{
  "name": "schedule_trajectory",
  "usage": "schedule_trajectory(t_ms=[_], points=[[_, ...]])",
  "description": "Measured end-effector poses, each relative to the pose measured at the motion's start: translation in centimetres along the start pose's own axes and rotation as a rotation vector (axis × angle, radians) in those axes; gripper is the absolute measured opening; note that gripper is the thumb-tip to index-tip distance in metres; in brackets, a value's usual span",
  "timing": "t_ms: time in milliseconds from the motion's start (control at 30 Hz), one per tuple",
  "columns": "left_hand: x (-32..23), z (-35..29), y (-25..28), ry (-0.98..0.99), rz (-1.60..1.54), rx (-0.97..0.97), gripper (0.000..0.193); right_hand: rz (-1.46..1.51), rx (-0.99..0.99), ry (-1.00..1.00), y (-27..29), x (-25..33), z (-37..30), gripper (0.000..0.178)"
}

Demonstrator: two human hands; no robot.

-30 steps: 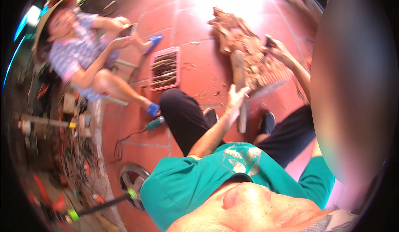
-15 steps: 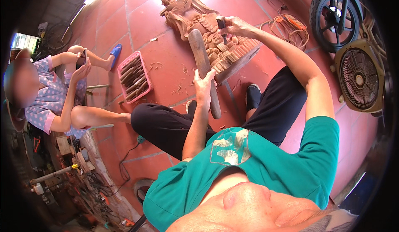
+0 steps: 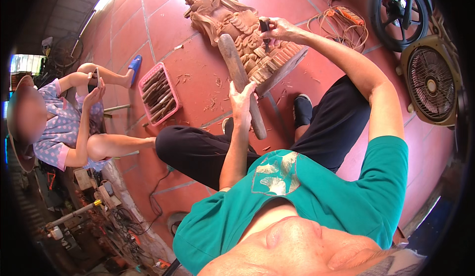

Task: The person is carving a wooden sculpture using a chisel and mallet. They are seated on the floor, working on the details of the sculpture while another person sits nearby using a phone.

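A long, rounded wooden mallet (image 3: pixel 232 60), shaped like a club, is gripped near its lower part by my left hand (image 3: pixel 241 103). Its thick end reaches up beside a carved wooden statue (image 3: pixel 225 21) lying on the floor. My right hand (image 3: pixel 280 29), fingers closed, holds a short dark chisel (image 3: pixel 265 30) upright over the statue's carved base (image 3: pixel 279 60). The chisel's lower tip is close to the wood; I cannot tell whether it touches. The mallet is apart from the chisel.
Wood shavings (image 3: pixel 213 100) lie on the red tiles. Left stands a pink basket (image 3: pixel 177 98) of wooden-handled tools, near a seated person (image 3: pixel 64 112) holding a phone. An orange power strip with cable (image 3: pixel 350 16), a wheel (image 3: pixel 400 13) and a box fan (image 3: pixel 431 85) are at right.
The mallet's upper end has shifted slightly left, away from the chisel. Both hands keep their grips. The seated person's phone has tilted, and the whole view has shifted a little.
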State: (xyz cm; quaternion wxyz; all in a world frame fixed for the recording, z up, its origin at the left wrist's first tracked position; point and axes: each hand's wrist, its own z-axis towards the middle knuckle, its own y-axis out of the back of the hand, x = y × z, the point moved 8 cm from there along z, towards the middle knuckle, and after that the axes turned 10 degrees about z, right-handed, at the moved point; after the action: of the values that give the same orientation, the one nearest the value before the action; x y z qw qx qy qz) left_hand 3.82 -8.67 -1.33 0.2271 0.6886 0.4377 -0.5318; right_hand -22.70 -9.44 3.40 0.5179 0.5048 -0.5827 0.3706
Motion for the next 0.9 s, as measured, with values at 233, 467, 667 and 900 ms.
schedule_trajectory(t_ms=[233, 467, 667, 900], points=[[-0.5, -0.1, -0.5, -0.029, 0.062, 0.027, 0.035, 0.064, -0.054, -0.059, 0.5, -2.9, 0.7, 0.031], [-2.8, -1.0, -0.9, -0.100, 0.100, 0.070, 0.033, 0.081, -0.171, 0.067, -0.2, -2.6, -0.8, 0.030], [-10.5, -2.3, -1.5, -0.175, 0.213, 0.143, 0.030, -0.096, -0.244, 0.129, 0.7, -1.0, -1.2, 0.035], [-23.0, -2.4, -2.5, -0.505, 0.528, 0.293, 0.045, -0.268, -0.521, 0.261, 0.9, -1.3, -2.8, 0.053]])
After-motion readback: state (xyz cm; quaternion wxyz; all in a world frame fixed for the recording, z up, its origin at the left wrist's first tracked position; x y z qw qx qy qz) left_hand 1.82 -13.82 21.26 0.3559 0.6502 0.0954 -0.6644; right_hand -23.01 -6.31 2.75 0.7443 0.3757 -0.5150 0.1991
